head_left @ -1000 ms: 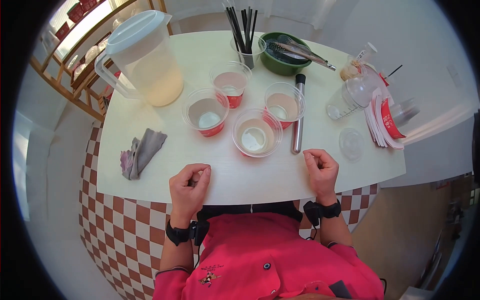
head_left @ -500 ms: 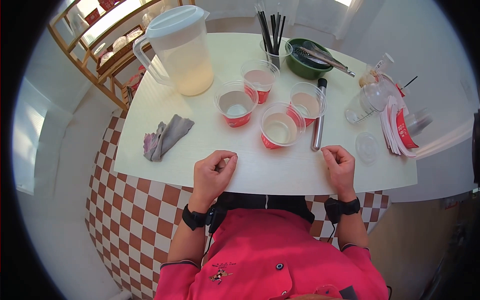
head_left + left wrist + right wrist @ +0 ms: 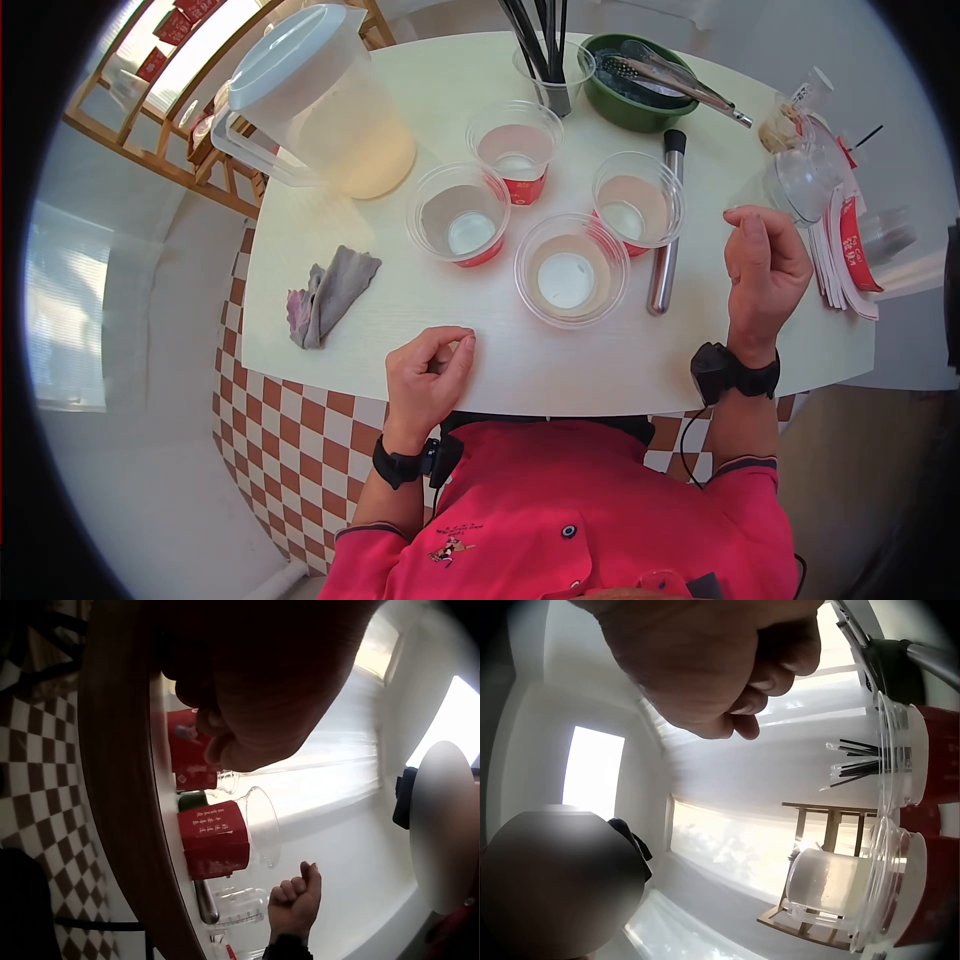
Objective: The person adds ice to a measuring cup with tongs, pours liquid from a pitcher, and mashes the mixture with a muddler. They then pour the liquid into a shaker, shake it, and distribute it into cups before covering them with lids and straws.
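My left hand point(image 3: 428, 380) rests near the table's front edge with fingers loosely curled, holding nothing. My right hand point(image 3: 765, 270), its fingers also loosely curled and empty, is raised at the right, just below a clear shaker cup point(image 3: 800, 185). Between the hands, clear plastic cups with red bands stand close together; the front cup point(image 3: 566, 282) is nearest me, with another cup point(image 3: 638, 205) behind it at the right. A steel muddler point(image 3: 665, 265) with a black end lies beside them. In the right wrist view my right hand point(image 3: 705, 664) touches nothing.
A lidded pitcher point(image 3: 350, 140) of pale liquid stands at the back left, a grey cloth point(image 3: 338, 290) in front of it. At the back are black straws point(image 3: 545, 45) in a cup and a green bowl point(image 3: 625, 105) with tongs. Red-and-white sleeves point(image 3: 840, 250) lie at the right edge.
My right hand has lifted from the front edge and moved right and away from me, towards the shaker cup. My left hand stays by the front edge. The head view has shifted.
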`<state>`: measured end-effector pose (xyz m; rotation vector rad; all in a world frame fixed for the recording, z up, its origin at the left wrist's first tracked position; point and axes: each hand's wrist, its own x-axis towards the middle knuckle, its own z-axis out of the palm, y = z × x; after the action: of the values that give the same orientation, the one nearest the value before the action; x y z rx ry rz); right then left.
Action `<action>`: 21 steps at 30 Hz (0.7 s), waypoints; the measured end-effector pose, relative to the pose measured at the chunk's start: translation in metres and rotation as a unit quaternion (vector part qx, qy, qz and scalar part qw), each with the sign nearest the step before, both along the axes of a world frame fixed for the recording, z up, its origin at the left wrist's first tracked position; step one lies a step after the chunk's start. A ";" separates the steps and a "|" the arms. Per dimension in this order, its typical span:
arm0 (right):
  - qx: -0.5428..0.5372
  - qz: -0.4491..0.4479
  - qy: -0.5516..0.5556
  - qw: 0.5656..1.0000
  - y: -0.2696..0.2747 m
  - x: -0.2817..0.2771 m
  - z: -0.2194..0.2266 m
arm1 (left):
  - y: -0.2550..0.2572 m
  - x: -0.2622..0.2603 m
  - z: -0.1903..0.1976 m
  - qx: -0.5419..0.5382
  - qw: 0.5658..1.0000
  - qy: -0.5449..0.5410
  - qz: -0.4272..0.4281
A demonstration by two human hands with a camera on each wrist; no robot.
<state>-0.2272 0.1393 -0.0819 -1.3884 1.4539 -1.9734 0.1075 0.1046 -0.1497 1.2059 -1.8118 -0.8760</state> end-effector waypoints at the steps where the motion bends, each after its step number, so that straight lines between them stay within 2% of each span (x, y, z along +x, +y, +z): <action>1: 0.000 -0.002 0.003 1.000 -0.005 0.001 -0.007 | 0.000 0.000 0.000 0.002 1.000 -0.003 0.004; 6: 0.008 -0.034 0.077 0.996 -0.005 -0.003 -0.023 | 0.002 0.000 -0.009 -0.012 0.999 -0.008 0.038; 10: 0.057 0.041 0.059 0.996 -0.001 0.002 -0.025 | 0.001 0.008 -0.010 -0.014 0.998 -0.037 0.039; 13: 0.001 -0.005 0.133 0.991 -0.008 -0.002 -0.031 | 0.001 0.008 -0.010 -0.001 0.998 -0.038 0.054; 16: -0.009 -0.024 0.071 0.997 -0.006 -0.007 -0.028 | 0.002 0.007 -0.008 -0.006 0.998 -0.032 0.045; 21: -0.037 -0.081 0.133 0.987 0.025 -0.020 0.003 | 0.004 0.008 -0.011 -0.010 0.998 -0.027 0.055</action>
<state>-0.2472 0.1645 -0.0790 -1.6683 1.6726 -2.0174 0.1159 0.1085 -0.1608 1.3156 -1.7733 -0.7683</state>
